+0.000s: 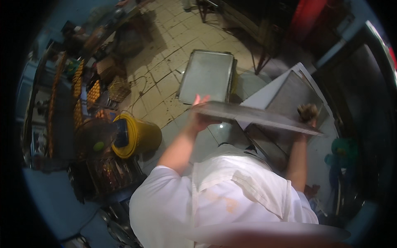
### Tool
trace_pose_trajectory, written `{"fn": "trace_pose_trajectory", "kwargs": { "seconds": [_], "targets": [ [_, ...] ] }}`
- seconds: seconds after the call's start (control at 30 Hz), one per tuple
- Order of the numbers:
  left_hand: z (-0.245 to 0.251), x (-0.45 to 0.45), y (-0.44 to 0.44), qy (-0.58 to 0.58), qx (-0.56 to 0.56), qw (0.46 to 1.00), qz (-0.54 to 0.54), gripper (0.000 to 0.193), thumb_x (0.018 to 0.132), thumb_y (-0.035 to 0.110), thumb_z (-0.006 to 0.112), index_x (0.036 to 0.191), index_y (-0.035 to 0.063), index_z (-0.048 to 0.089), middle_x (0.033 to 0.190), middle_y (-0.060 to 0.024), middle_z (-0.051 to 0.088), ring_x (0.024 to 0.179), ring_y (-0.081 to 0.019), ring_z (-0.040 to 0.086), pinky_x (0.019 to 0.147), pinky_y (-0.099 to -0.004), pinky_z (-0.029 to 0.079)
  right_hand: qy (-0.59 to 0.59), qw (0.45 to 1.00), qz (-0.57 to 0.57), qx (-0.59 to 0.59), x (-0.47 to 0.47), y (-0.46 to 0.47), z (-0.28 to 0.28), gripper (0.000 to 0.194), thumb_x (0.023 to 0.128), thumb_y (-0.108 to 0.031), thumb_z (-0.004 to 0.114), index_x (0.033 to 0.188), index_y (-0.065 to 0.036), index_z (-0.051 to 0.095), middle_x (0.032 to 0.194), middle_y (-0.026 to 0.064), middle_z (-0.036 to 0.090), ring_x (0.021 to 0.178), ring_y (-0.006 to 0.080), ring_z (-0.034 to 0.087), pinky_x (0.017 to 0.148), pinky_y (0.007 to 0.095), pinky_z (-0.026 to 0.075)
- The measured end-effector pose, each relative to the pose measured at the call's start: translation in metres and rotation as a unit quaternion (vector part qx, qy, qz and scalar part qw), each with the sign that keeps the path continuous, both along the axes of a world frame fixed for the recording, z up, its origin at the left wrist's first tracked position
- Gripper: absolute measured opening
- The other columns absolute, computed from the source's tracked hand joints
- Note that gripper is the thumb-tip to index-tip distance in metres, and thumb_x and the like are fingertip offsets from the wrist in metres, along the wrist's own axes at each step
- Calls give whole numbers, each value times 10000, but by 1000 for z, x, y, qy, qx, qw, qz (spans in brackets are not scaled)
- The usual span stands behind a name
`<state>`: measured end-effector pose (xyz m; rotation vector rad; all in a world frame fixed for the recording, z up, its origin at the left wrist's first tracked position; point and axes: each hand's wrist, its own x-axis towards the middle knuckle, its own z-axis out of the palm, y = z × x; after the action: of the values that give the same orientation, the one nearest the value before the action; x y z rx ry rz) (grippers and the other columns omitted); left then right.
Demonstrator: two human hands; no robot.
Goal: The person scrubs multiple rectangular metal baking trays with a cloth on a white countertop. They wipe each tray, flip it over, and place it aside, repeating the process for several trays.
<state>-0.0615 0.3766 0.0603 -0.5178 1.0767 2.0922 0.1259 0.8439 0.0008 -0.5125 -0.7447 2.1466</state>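
Both of my hands hold a flat metal baking tray (251,117), tilted so that it shows nearly edge-on. My left hand (200,116) grips its left end, with fingers spread at the rim. At the other end, my right hand (310,124) holds the tray and also a crumpled brownish cloth (307,112). Beyond the tray, a stack of metal baking trays (207,76) lies low over the tiled floor. Another metal tray (291,93) rests on a white surface to the right, partly hidden by the held tray.
A yellow bin (141,135) stands on the floor at left, near racks with egg trays (93,91). A woven basket (119,89) lies beside them. Green plastic items (342,150) are at right, by a large dark glass-fronted unit (356,83). Thin metal legs (262,63) stand ahead.
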Motion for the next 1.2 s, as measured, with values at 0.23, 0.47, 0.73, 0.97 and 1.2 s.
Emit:
{"fn": "trace_pose_trajectory", "kwargs": {
  "seconds": [0.23,0.47,0.73,0.97,1.2],
  "targets": [
    [24,-51,-76,81,160,984,-10,400,887,251,529,1132,-36,662,1057,-176,732,907,-324,716,878,-446,584,-349,903,-21,249,-21,-7,14,431,1045,-359,588,1266,6,649,1086,149,728,941,303,698,895,423,537],
    [2,-126,-85,112,25,981,157,171,861,158,579,960,28,629,1000,-124,709,926,-307,696,871,-462,584,-688,518,123,493,66,-20,-27,427,1027,-253,592,1394,-36,601,1402,180,630,1275,417,569,1086,494,458],
    [-171,-172,-42,115,-100,957,247,715,940,-12,594,1559,81,250,1331,-195,538,1150,-344,585,995,-496,541,-666,514,151,520,134,-62,-70,700,890,-48,604,1533,-304,494,1693,-3,318,1367,384,521,1199,452,408],
    [-216,-109,53,75,-409,906,85,631,984,95,565,1575,34,354,1506,-185,492,1285,-361,575,1072,-451,495,-676,538,181,470,133,-79,-46,692,892,-31,607,1534,-264,493,1702,0,293,1420,347,486,1235,483,354],
    [-196,0,205,495,-296,724,-379,506,949,248,690,1405,35,629,1228,-184,717,1067,-295,698,920,-395,544,-642,576,159,480,137,-74,-59,655,906,-58,578,1529,-240,497,1696,12,312,1408,404,480,1212,448,384]
  ]
}}
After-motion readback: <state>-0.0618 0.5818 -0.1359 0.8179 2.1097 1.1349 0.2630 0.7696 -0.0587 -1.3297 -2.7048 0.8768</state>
